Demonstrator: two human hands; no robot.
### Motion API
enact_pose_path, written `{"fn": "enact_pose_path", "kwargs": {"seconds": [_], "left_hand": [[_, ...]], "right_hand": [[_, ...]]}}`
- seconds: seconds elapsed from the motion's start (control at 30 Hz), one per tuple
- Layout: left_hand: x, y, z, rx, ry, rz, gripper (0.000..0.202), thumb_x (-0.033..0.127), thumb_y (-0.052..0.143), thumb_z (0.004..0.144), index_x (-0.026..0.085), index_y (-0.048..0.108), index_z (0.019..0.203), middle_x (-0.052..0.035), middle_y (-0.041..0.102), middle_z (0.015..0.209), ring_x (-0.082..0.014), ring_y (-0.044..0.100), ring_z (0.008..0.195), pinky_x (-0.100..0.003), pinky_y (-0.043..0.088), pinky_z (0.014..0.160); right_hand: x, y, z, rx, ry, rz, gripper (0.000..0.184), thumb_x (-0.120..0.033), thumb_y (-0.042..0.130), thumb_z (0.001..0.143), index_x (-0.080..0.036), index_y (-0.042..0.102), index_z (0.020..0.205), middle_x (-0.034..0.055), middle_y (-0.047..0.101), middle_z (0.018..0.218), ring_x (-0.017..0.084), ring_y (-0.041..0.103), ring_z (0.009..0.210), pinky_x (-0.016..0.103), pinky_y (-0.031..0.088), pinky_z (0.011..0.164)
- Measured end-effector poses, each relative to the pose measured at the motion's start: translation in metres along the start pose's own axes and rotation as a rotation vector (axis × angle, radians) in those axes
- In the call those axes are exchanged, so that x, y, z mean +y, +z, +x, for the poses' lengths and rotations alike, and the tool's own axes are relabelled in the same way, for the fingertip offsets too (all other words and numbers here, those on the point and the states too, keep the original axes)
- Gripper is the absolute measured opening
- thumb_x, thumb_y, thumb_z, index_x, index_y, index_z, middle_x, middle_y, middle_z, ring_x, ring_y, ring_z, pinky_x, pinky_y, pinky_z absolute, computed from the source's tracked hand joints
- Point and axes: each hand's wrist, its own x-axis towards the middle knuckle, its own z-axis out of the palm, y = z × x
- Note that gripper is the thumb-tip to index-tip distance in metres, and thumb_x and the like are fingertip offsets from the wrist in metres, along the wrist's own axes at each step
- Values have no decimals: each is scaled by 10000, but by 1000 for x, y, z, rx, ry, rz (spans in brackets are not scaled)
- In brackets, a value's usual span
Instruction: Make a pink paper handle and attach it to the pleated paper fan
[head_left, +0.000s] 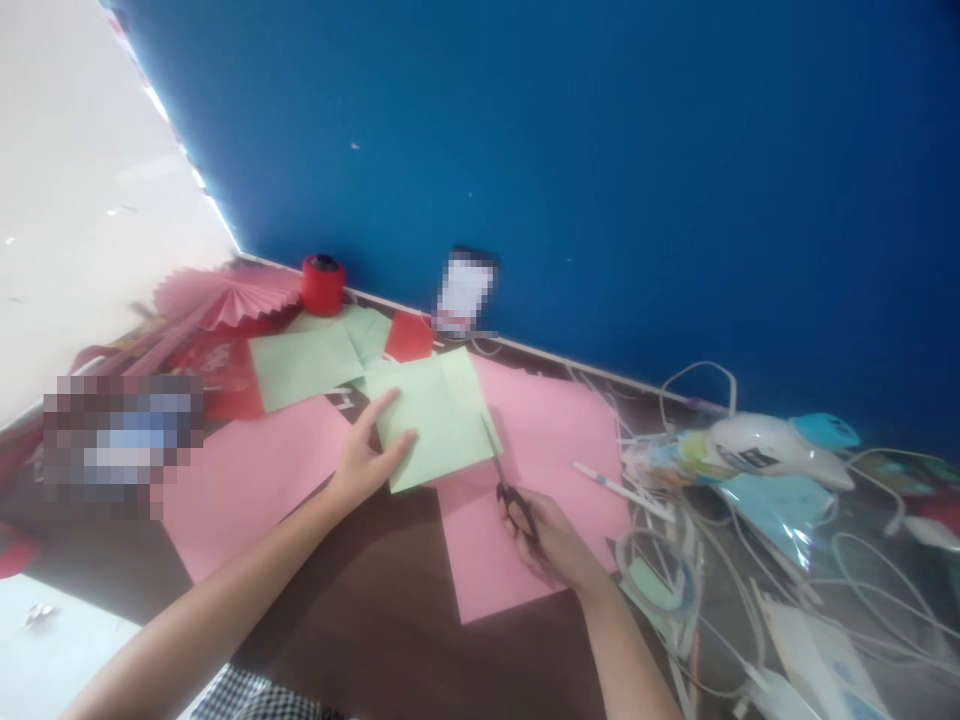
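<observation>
My left hand [369, 452] holds a light green sheet of paper [439, 425] by its left side, with thumb and a finger showing on top and the other fingers hidden. My right hand [546, 540] is closed round the dark handles of a pair of scissors [514, 502]. The scissors' blades point up and away, by the right edge of the green sheet; whether the paper lies between them I cannot tell. Beneath lies a pink sheet [495, 565], and another pink sheet [251, 485] rests to the left.
More green paper [304, 365], a red roll-shaped object [323, 286] and a pink folded paper fan [232, 295] lie at the back left. A phone [465, 292] leans on the blue wall [600, 180]. Tangled white cables [720, 560] and plastic packets [784, 515] crowd the right.
</observation>
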Motion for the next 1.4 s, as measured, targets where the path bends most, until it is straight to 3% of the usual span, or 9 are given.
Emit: {"fn": "enact_pose_path", "kwargs": {"seconds": [0.27,0.6,0.97,1.4], "left_hand": [[0,0,0,-3,-3,-6,530,359,601,762,204,446,1245,-101,524,1243,-237,523,1114,-376,450,926],[0,1,-4,-67,45,-19,547,347,617,755,204,440,1253,-102,533,1228,-241,528,1109,-376,451,923],[7,2,-7,-58,39,8,536,342,606,766,208,433,1255,-101,534,1225,-235,533,1100,-370,459,917],[10,3,-11,-33,83,-22,554,322,610,770,222,411,1277,-96,512,1254,-236,508,1134,-379,439,946]], "right_hand": [[2,-1,1,1,-16,-4,353,-514,566,758,-168,496,740,-59,436,590,3,338,352,119,228,296],[6,-2,2,-105,-136,128,406,-567,605,705,-181,522,799,-23,477,647,25,392,364,156,261,291],[4,0,0,-92,-68,208,351,-507,645,700,-195,536,817,13,516,699,74,502,498,129,282,299],[-1,3,-2,-86,-108,59,376,-520,599,735,-158,503,771,-29,488,647,-11,349,318,128,217,276]]}}
